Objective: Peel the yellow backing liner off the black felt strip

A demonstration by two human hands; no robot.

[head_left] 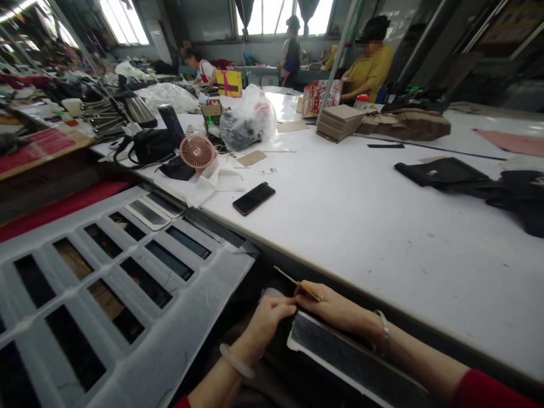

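My right hand (325, 303) is closed around a thin tan tool (309, 292) whose narrow tip points up and left. Against it, my left hand (270, 320) is pinched, its fingertips meeting those of the right; what they grip is too small to make out. A long dark panel with a white border (352, 354) lies below my right hand and forearm, near the table's front edge. Left of my hands is a pale grey sheet (212, 309) with rows of rectangular openings, and two small white-edged dark pieces (147, 213) rest at its far end.
On the white table (361, 226) lie a black phone (254, 198), a pink fan (198, 152), a black bag (153, 146), plastic bags (249, 118), stacked cardboard (340, 120) and dark fabric (450, 173). Several people are farther back, one in yellow (374, 68).
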